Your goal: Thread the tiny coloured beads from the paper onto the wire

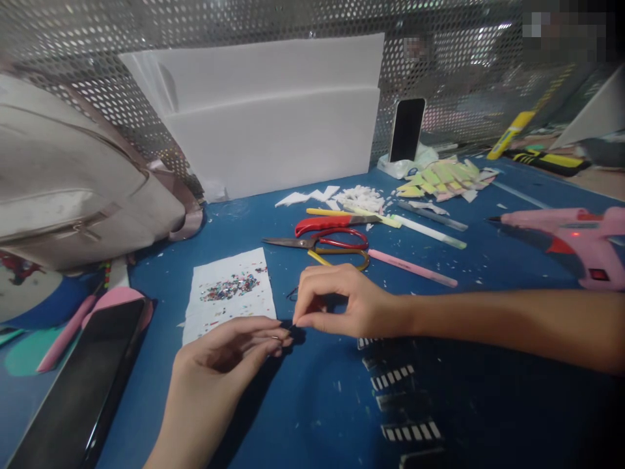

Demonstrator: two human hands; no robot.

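My left hand (229, 348) and my right hand (342, 303) meet over the blue table (317, 404), fingertips almost touching. Both hands are pinched on a tiny dark thing between them; I cannot make out what it is. Just behind my left hand lies a white sheet (229, 293) with a small heap of coloured glitter bits (230, 286) on it. Red-handled scissors (325, 233) lie behind my right hand.
A pink glue gun (576, 244) lies at right. Pens and sticks (413, 267), paper scraps (361, 195), folded green-yellow papers (442, 176), a propped phone (406, 129) and white foam boards (278, 124) stand behind. A phone (78, 397) and a bag (73, 176) sit at left. Black-and-white strips (393, 378) lie near.
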